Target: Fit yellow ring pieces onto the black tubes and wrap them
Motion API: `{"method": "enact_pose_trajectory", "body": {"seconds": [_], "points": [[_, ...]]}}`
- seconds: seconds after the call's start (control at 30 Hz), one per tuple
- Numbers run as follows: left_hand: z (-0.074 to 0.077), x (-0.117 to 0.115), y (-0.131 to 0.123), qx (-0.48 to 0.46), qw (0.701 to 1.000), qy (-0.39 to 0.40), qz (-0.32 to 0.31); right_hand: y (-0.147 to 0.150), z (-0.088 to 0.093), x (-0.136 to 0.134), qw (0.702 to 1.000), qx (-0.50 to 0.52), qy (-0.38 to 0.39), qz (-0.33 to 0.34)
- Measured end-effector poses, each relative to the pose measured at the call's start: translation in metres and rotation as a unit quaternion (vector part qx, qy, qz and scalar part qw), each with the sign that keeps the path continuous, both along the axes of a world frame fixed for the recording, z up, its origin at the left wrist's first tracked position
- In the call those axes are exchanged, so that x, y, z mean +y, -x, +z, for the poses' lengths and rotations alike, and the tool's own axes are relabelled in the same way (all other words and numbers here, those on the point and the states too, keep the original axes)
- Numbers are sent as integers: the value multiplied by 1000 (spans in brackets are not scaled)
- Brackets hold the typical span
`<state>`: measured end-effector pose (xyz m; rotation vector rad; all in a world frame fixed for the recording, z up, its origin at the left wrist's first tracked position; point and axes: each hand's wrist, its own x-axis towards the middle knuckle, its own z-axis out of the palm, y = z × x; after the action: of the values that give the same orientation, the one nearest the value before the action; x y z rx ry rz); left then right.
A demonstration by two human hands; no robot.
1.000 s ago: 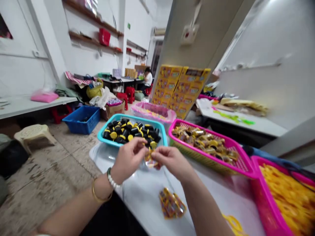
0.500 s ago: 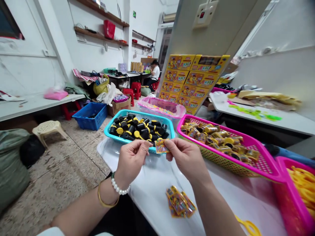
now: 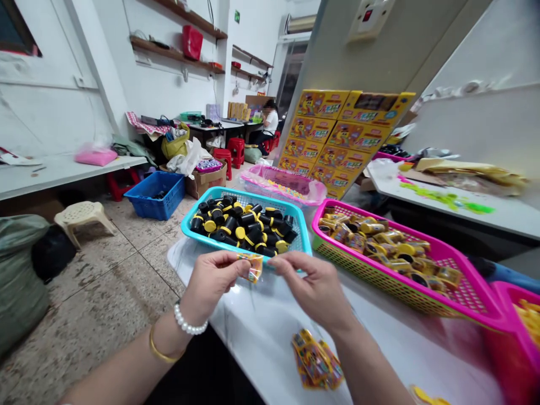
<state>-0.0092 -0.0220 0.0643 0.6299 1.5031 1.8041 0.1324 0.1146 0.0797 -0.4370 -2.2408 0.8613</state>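
Between thumb and fingers, my left hand [image 3: 215, 281] pinches a small printed yellow-orange label [image 3: 254, 267]. My right hand [image 3: 318, 287] is just right of the label, apart from it, thumb and forefinger pressed together; whether anything tiny is between them I cannot make out. Behind both hands, a turquoise basket [image 3: 306, 236] holds many black cylinders with yellow ends [image 3: 253, 225]. To the right, a pink basket [image 3: 472, 292] is filled with similar cylinders wrapped in printed labels [image 3: 379, 242]. A loose pile of labels [image 3: 316, 360] lies on the white marbled table [image 3: 253, 337] below my right hand.
A pink bin [image 3: 502, 292] with yellow parts stands at the right edge. Near the bottom lies a yellow plastic piece [image 3: 426, 396]. Stacked yellow boxes [image 3: 333, 135] rise behind the baskets. On the floor at left are a blue crate [image 3: 156, 194] and a stool [image 3: 84, 216]. A person [image 3: 270, 121] sits far back.
The label has passed from my right hand to my left, moving slightly left and down. My right hand has let go of it. The view has turned slightly left.
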Motion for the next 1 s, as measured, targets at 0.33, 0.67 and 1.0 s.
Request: {"method": "enact_pose_trajectory", "body": {"seconds": [0.33,0.67,1.0], "points": [[-10,3,18,-116,987,33,-105,46,-3,104,951,-211,-178,-136],[63,127,-1,-204,960,-79,-175,24,-14,117,977,-53,-6,-204],[56,209,-21,-233,955,-83,-162,-42,28,146,907,253,320,-107]]}}
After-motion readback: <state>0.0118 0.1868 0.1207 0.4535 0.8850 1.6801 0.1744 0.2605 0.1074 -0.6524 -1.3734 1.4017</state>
